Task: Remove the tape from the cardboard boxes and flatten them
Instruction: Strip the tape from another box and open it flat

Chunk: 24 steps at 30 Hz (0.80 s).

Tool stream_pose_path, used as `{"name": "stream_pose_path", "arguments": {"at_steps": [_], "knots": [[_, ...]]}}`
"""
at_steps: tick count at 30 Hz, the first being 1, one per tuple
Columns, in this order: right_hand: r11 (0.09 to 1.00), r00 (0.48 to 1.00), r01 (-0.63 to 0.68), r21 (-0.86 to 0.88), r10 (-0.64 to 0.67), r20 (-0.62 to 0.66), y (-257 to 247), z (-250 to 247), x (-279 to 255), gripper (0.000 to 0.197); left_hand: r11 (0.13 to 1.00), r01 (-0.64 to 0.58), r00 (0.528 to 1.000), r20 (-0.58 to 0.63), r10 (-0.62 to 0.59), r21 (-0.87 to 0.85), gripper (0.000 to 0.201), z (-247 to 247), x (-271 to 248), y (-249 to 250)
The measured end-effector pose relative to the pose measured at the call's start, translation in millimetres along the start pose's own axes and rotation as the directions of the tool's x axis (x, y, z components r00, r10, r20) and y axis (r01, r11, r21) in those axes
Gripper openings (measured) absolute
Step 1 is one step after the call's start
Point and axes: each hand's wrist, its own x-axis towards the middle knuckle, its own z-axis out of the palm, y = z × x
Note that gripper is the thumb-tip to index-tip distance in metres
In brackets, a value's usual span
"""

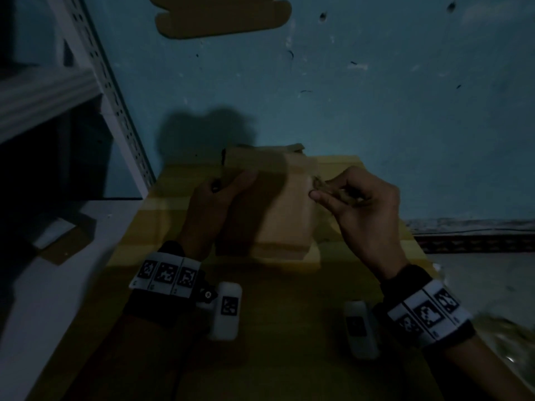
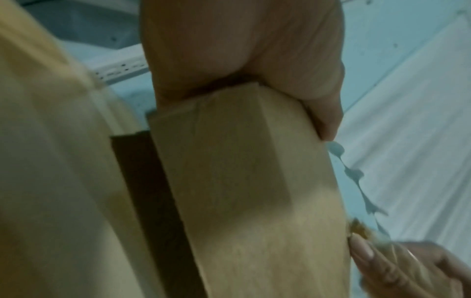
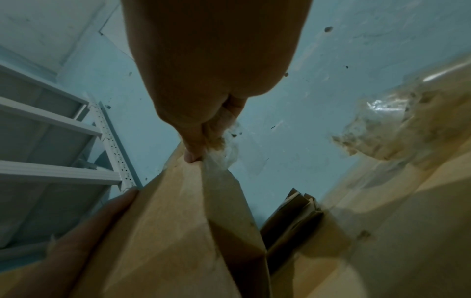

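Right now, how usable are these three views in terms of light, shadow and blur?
Head view: very dim, with a hard shadow across the left half of the cardboard box. Left wrist view: brighter, motion-blurred around the tape. Right wrist view: wide-angle bending, glare on the crumpled tape pile.

Left hand (image 1: 215, 204) grips cardboard box (image 1: 278, 206); right hand (image 1: 359, 204) pinches tape (image 1: 320, 185).

a white perforated metal shelf rack (image 1: 115, 91) stands against a scuffed blue wall (image 1: 376, 111).

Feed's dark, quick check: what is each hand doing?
Left hand: grips the box.
Right hand: pinches tape at the box's edge.
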Motion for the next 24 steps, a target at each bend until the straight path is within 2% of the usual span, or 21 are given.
{"name": "stream_pose_path", "arguments": {"at_steps": [8, 12, 15, 18, 22, 24], "knots": [[0.991, 0.99, 0.137, -0.005, -0.137, -0.046, -3.6, -4.4, 1.2, 0.027, 0.992, 0.1, 0.994, 0.047, -0.097, -0.074, 0.072, -1.3, -1.8, 4.5], [0.987, 0.99, 0.142, 0.07, -0.14, -0.029, -11.4, -4.6, 0.3, 0.029, 0.983, 0.023, 0.997, -0.066, -0.036, -0.184, 0.061, -6.1, 1.5, 8.8], [0.984, 1.0, 0.025, 0.179, -0.023, -0.015, -15.1, -7.2, -0.8, 0.024, 0.942, -0.025, 0.997, -0.076, -0.001, -0.334, 0.037, -16.6, 4.6, 20.6], [0.966, 0.989, -0.137, 0.219, 0.146, -0.026, -7.8, -16.9, -0.9, 0.021, 0.945, -0.044, 0.999, -0.041, 0.033, -0.325, 0.032, -21.1, 2.5, 26.7], [0.935, 0.965, -0.245, 0.256, 0.262, -0.032, 1.8, -20.9, -1.1, 0.023, 0.958, 0.007, 1.0, 0.028, 0.002, -0.288, 0.029, -15.2, -4.0, 21.0], [0.919, 0.954, -0.283, 0.276, 0.299, -0.018, 3.2, -19.3, -1.0, 0.022, 0.963, -0.004, 0.997, 0.072, 0.025, -0.269, 0.026, -9.3, -7.8, 20.3]]}}
